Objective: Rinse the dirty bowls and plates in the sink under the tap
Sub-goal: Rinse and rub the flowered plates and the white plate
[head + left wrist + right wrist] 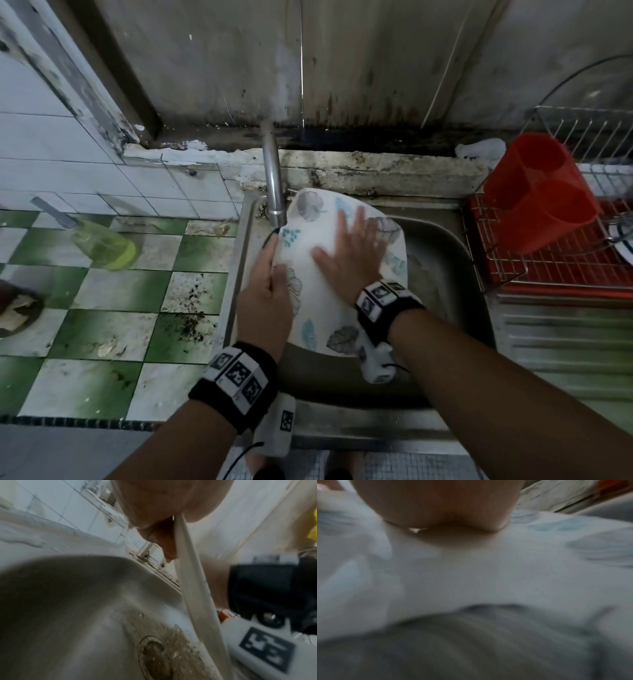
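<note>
Plate being rinsed over the sink

The plate point(325, 274) tilts under the tap point(274, 185) above the sink point(442, 260); the left hand point(265, 301) grips its edge, the right hand point(352, 260) presses flat, fingers spread. No other dirty dishes are visible, so this may be among the last.

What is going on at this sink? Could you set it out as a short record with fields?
plate: white with leaf prints, held tilted over the sink
left hand: grips the plate's left edge
right hand: flat on the plate's face, fingers spread
tap: spout just above the plate's upper left edge
water: drops around the drain
rack: right of the sink, holds a red tub
</note>
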